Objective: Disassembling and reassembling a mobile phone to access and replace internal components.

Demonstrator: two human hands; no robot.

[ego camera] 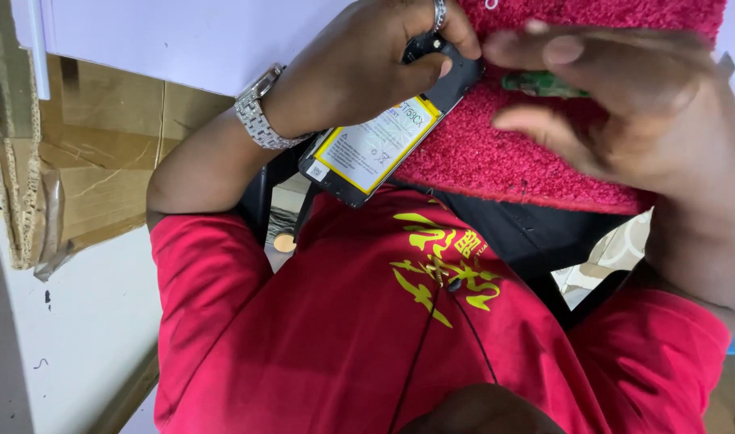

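Phone (383, 145), opened up with its back cover off, lies tilted across the edge of the red towel (496, 161), its lower end hanging over your red shirt (343, 321). A white battery with a yellow border (379, 143) fills most of its exposed back. Your left hand (367, 64) grips the upper end of the phone, fingers curled around the black frame and thumb pressed near the top corner; a ring sits on one finger and a silver metal watch (259, 116) on that wrist. Your right hand (617, 104) hovers just beside it, half open, thumb and forefinger meeting at the top of the phone; whether they pinch anything you cannot tell. A small green circuit board (536, 83) shows under your right fingers, on the towel. Brown cardboard (102, 153) lies to the left.
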